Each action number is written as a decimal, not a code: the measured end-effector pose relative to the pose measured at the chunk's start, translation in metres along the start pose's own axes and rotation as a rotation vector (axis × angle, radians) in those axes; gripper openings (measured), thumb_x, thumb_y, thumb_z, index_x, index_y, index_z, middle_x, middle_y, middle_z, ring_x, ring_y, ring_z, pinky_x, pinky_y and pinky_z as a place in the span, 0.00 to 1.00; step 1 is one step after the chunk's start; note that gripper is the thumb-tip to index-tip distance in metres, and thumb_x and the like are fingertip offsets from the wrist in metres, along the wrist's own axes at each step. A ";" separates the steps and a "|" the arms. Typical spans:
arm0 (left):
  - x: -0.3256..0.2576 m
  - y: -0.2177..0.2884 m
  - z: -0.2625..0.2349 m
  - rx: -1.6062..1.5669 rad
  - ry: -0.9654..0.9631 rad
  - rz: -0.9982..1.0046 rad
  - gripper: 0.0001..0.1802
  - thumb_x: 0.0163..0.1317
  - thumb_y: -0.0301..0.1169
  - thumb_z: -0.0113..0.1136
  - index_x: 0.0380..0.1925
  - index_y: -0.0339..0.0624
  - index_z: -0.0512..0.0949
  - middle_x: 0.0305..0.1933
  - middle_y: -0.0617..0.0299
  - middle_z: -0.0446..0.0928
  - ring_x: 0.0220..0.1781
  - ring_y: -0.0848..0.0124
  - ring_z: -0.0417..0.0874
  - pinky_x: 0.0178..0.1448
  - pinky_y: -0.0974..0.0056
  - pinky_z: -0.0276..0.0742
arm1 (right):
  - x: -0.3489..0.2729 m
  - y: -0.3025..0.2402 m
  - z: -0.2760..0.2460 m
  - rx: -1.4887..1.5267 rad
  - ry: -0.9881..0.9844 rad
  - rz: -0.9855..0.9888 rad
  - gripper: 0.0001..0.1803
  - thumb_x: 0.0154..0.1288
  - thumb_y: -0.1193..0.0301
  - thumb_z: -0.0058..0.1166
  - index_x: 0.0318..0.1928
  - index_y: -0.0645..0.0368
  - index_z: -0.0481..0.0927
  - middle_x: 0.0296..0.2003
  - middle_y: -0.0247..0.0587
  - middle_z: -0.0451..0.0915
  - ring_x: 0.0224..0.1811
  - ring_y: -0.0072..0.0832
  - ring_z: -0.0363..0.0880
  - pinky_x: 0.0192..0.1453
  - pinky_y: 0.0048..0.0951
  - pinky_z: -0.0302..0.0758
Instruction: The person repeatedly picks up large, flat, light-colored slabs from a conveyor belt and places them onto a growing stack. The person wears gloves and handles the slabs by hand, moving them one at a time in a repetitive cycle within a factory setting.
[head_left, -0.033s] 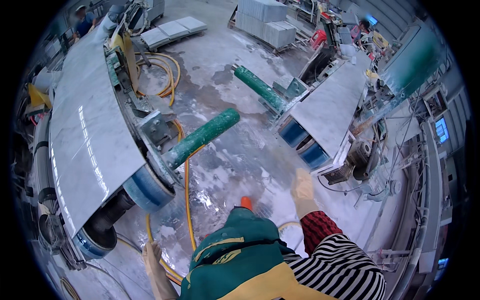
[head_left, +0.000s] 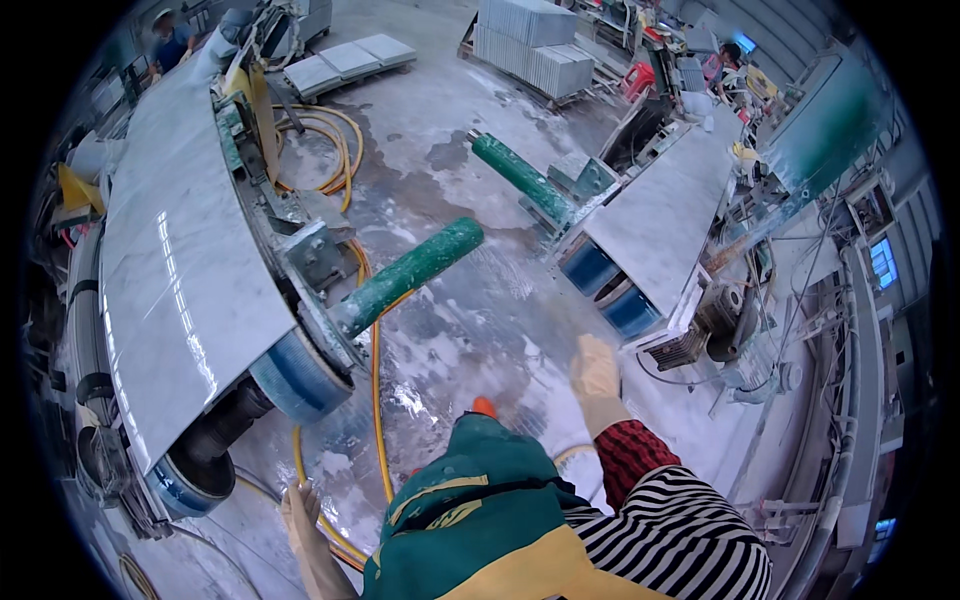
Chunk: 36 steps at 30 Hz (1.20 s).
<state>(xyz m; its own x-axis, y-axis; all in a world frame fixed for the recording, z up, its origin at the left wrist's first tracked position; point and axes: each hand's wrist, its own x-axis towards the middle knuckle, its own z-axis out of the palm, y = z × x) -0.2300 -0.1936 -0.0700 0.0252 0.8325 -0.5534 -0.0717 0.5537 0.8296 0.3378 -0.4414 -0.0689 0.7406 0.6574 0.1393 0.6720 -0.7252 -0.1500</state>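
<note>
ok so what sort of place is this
Most likely a stone or tile workshop: there are stacked grey slabs, a long belt machine with a green roller, and a wet, white-smeared floor.

Factory workshop: stacked slabs (head_left: 525,55), big conveyor (head_left: 185,270), wet floor (head_left: 455,335).

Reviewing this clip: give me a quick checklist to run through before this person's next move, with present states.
1. Right grip gloved, nothing visible in it: ok.
2. Left grip clear of the yellow hose: cannot tell; they overlap in view.
3. Both hands away from the green roller: ok.
4. Floor dry: not ok; it shines and looks wet in patches.
5. Blue drum at left stopped: cannot tell.
</note>
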 end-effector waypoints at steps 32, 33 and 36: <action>0.122 0.232 -0.079 1.678 0.213 0.798 0.59 0.35 0.48 0.85 0.69 0.41 0.65 0.71 0.45 0.63 0.70 0.42 0.64 0.75 0.44 0.61 | 0.084 -0.522 -0.020 0.606 -0.119 -1.209 0.28 0.63 0.61 0.60 0.61 0.61 0.75 0.56 0.49 0.77 0.59 0.48 0.73 0.66 0.45 0.70; 0.129 0.243 -0.077 1.676 0.147 0.805 0.58 0.36 0.48 0.84 0.68 0.42 0.66 0.69 0.45 0.64 0.69 0.43 0.65 0.74 0.44 0.61 | 0.082 -0.524 -0.028 0.581 -0.112 -1.189 0.28 0.63 0.61 0.61 0.60 0.60 0.75 0.55 0.48 0.77 0.58 0.47 0.73 0.65 0.44 0.70; 0.149 0.256 -0.087 1.601 0.016 0.956 0.53 0.39 0.45 0.83 0.66 0.44 0.67 0.63 0.48 0.66 0.65 0.45 0.66 0.71 0.45 0.62 | 0.073 -0.529 -0.035 0.487 -0.078 -1.130 0.29 0.62 0.58 0.61 0.60 0.59 0.75 0.57 0.48 0.76 0.59 0.47 0.72 0.66 0.45 0.68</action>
<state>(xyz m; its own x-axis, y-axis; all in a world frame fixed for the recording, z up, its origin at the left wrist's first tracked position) -0.3309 0.0708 0.0532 0.5387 0.8376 0.0901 0.8336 -0.5455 0.0870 0.0364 -0.0171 0.0548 -0.2695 0.8883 0.3718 0.8536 0.3991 -0.3349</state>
